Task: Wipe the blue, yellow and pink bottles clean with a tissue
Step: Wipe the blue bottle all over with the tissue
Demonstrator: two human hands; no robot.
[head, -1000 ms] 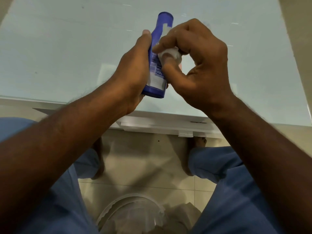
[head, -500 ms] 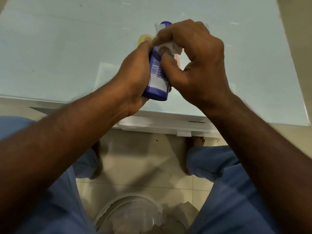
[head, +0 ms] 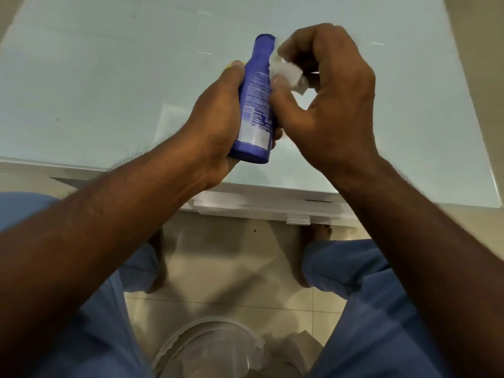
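Observation:
My left hand grips the blue bottle round its lower body and holds it tilted above the glass table, cap pointing away from me. My right hand pinches a crumpled white tissue between thumb and fingers and presses it against the bottle's right side near the neck. A sliver of the yellow bottle shows just behind my left thumb. The pink bottle is hidden behind my hands.
The table's near edge has a white frame beneath it. Below, on the tiled floor between my knees, stands a clear plastic bin with crumpled paper beside it.
The right hand with the tissue has slid along the bottle's upper side, uncovering the cap and neck. The bottle's printed back label now faces me more fully.

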